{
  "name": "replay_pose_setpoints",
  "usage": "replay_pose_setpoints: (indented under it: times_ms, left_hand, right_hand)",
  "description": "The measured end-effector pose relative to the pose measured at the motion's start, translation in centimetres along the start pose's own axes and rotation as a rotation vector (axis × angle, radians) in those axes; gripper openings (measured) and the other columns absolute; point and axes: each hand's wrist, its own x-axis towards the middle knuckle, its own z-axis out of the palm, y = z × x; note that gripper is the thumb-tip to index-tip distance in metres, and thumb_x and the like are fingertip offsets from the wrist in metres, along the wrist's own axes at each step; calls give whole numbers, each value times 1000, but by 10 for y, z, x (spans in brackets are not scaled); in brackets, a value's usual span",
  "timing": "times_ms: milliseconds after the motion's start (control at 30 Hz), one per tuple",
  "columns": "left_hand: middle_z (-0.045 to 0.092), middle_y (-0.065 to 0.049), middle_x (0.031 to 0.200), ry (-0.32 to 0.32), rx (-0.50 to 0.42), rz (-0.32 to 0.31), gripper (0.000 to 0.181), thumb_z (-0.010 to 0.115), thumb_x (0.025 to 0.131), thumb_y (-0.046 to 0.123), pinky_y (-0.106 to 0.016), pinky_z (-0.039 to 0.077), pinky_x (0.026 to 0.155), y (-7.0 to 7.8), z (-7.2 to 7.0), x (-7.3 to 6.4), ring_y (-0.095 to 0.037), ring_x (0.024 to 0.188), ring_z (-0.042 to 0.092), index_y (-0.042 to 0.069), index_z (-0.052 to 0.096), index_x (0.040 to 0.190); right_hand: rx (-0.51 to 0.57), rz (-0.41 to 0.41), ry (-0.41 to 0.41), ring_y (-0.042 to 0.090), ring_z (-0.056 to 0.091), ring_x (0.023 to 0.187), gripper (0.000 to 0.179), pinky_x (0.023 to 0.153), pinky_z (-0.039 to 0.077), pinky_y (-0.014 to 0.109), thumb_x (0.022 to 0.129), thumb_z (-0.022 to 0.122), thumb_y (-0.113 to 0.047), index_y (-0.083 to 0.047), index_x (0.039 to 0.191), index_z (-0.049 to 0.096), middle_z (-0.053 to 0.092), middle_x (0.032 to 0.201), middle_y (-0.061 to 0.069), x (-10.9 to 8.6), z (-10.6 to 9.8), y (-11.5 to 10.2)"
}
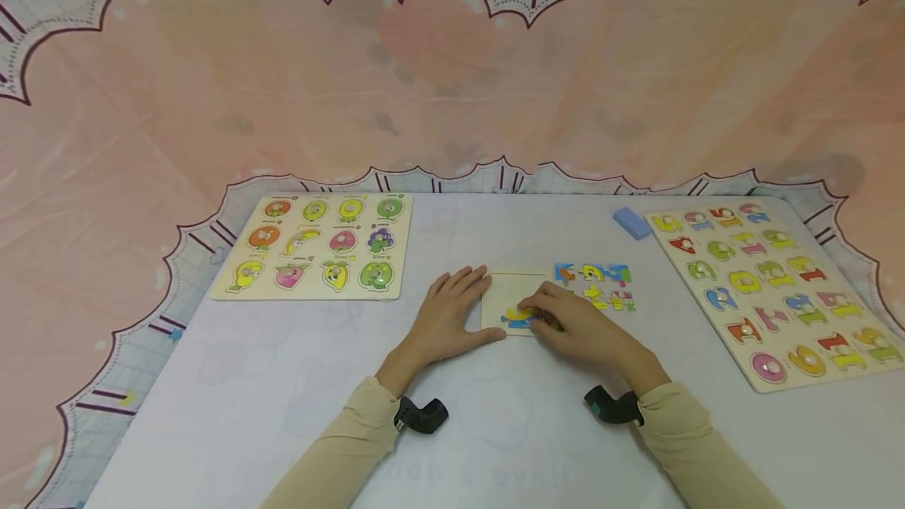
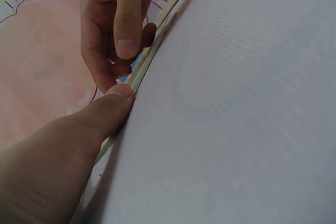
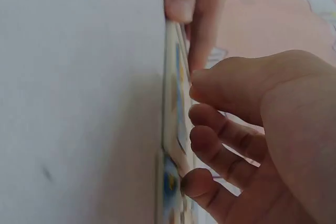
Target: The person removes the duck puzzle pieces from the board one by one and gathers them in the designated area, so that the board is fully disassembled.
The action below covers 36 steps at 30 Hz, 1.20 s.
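A small wooden puzzle tray [image 1: 513, 289] lies on the table with blue and yellow puzzle pieces [image 1: 519, 322] at its lower edge. My left hand [image 1: 445, 316] rests at the tray's left side, fingers spread and thumb at its near corner. In the left wrist view, that thumb presses on the tray's edge. My right hand [image 1: 583, 328] bends over the tray's near right part, its fingertips right at the pieces. The right wrist view shows the right thumb [image 3: 226, 85] and bent fingers close over the tray; I cannot tell whether they pinch a piece.
Several loose puzzle pieces [image 1: 594, 273] lie right of the tray. A blue block [image 1: 632, 223] sits farther back. A fruit puzzle board [image 1: 318, 250] lies at the left and a number puzzle board [image 1: 778, 293] at the right. A patterned cloth [image 1: 452, 100] hangs behind.
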Motion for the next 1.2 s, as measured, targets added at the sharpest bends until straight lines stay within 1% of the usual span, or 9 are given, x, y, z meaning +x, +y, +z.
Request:
replay_pose_setpoints:
  times_ms: [133, 467, 533, 733, 833, 967, 1200]
  left_hand:
    - [31, 1, 155, -10, -5, -4, 87, 61, 78, 66, -48, 19, 117, 0, 0, 0, -22, 144, 26, 16, 39, 145]
    - [32, 0, 154, -2, -18, 2, 86, 61, 78, 65, -49, 20, 117, 0, 0, -1, -23, 144, 27, 15, 40, 145]
    - [32, 0, 154, -1, -15, 0, 86, 61, 78, 65, -48, 20, 117, 0, 0, -1, -22, 144, 26, 15, 40, 145]
    - [32, 1, 154, 5, -14, -2, 86, 61, 77, 65, -48, 19, 117, -1, 1, -1, -22, 144, 26, 16, 40, 144]
    - [33, 0, 154, 16, -13, 5, 85, 61, 77, 65, -49, 21, 117, -1, 1, -1, -22, 143, 27, 15, 41, 144]
    - [35, -1, 153, 27, -15, 9, 86, 62, 77, 65, -49, 21, 116, -1, 2, 0, -23, 143, 28, 15, 42, 143]
    - [33, -1, 154, 5, -13, -1, 87, 62, 77, 65, -49, 20, 117, 0, 1, 0, -23, 144, 27, 15, 40, 145]
  right_hand:
    - [-18, 21, -35, 5, 48, 77, 28, 67, 44, 18, 91, 61, -18, -14, 119, 64, 54, 98, -6, 0, 4, -6]
    - [-28, 29, -16, 6, 51, 81, 24, 72, 47, 22, 91, 61, -16, -14, 115, 63, 56, 100, -7, -1, 8, -8]
    - [-28, 32, -11, 6, 51, 80, 25, 70, 46, 22, 90, 61, -15, -14, 115, 61, 55, 98, -7, -1, 9, -8]
    - [-58, 24, 9, 6, 45, 70, 37, 60, 40, 19, 90, 61, -15, -13, 127, 56, 51, 94, -5, 1, 12, -8]
    - [-70, 21, 11, 7, 44, 70, 36, 60, 38, 19, 90, 60, -14, -14, 126, 58, 52, 96, -3, 1, 13, -9]
    - [-51, 41, 9, 7, 47, 74, 32, 64, 41, 20, 90, 60, -14, -15, 122, 58, 53, 97, -4, 2, 14, -9]
    - [20, 39, -5, 8, 48, 78, 30, 67, 42, 21, 90, 60, -12, -15, 120, 57, 50, 96, -3, 4, 14, -5]
